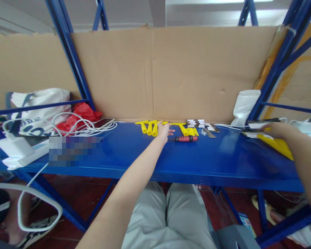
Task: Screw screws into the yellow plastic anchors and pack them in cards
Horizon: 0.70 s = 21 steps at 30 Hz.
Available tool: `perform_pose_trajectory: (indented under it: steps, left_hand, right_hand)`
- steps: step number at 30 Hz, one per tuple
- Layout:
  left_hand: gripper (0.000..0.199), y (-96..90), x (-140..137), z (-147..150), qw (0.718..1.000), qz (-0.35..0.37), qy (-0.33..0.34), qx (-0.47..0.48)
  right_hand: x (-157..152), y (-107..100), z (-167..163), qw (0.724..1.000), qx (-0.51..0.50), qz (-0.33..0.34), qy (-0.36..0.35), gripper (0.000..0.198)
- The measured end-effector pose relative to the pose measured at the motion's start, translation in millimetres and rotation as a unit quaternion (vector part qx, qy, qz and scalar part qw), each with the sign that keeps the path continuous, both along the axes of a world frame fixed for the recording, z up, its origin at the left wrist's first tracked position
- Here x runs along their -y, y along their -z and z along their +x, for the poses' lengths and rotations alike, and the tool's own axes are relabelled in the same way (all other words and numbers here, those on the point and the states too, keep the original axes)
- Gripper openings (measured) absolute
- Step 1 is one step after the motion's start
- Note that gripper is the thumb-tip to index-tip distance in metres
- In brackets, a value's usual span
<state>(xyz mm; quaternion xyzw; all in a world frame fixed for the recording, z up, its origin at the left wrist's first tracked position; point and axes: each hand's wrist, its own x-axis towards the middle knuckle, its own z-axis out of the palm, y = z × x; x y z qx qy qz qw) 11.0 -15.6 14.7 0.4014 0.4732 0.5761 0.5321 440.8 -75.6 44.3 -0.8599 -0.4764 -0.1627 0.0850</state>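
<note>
My left hand point(165, 130) is at the back of the blue bench, over a yellow T-shaped scraper point(165, 122) whose crossbar shows beyond it. The fingers seem closed round its handle, which is mostly hidden; one or two fingertips stick out rightward. Just left stand similar yellow scrapers point(150, 128) in a row. Another yellow scraper point(183, 128) and short yellow pieces point(192, 131) lie to the right, behind a red-and-black screwdriver point(186, 138). Far right, my right hand point(278, 130) pinches a small yellow piece point(267, 129) above a larger yellow plastic part point(277, 147).
Small black-and-white packs point(195, 123) and flat metal pieces point(209, 133) lie by the cardboard wall point(191, 72). A white pouch point(245, 107) leans near the right post. White cables point(93, 128), a red plastic bag point(80, 116) and a cloth bag point(43, 103) occupy the left.
</note>
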Motion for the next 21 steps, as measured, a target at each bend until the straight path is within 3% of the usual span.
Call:
perform_pose_trajectory:
  steps: [3,8,21]
  left_hand:
    - [0.063,-0.8,2,0,1.0,-0.003,0.0,-0.006]
    - [0.063,-1.7,4,-1,1.0,-0.004,0.004,-0.008]
    - [0.064,-1.4,5,-1,1.0,-0.004,0.009,-0.013]
  right_hand:
    - [0,4,7,0.995,-0.034,-0.095,0.008,0.029]
    - [-9,13,7,0.991,-0.016,-0.135,-0.012,0.036]
    - [-1,21,4,0.992,-0.049,-0.109,0.034,0.048]
